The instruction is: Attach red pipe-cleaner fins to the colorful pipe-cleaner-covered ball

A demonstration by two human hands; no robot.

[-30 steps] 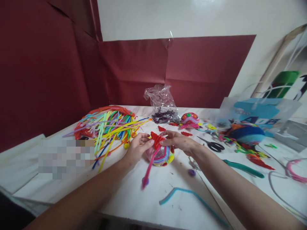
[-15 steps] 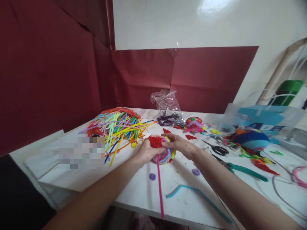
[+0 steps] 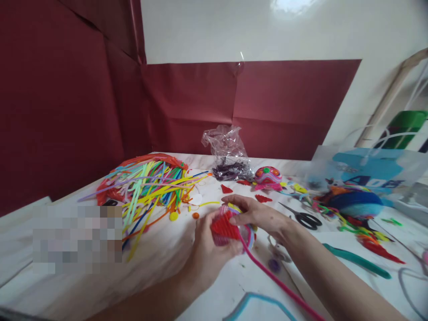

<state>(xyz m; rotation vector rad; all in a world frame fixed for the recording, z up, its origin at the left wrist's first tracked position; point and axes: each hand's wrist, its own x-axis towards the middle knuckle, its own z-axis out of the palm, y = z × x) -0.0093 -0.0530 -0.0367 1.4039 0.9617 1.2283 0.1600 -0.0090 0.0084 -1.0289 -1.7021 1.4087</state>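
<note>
My left hand (image 3: 209,254) cups a small ball of wound pipe cleaners (image 3: 249,234) from below and left, just above the white table (image 3: 167,263). A red woven patch (image 3: 225,227) lies on the ball's near side. My right hand (image 3: 256,214) presses on the ball's top, fingers bent over it. A long pink pipe cleaner (image 3: 277,281) trails from the ball toward the lower right.
A heap of coloured pipe cleaners (image 3: 147,185) lies at left. A clear plastic bag (image 3: 227,154) and a finished ball (image 3: 267,176) stand behind. Scissors (image 3: 302,218), green-handled pliers (image 3: 356,261), a blue and orange craft pile (image 3: 351,203) and a blue pipe cleaner (image 3: 257,303) lie at right.
Both hands have pulled the ball nearer to me and turned it. The pink pipe cleaner, which hung straight down, now trails to the lower right. The camera has also shifted.
</note>
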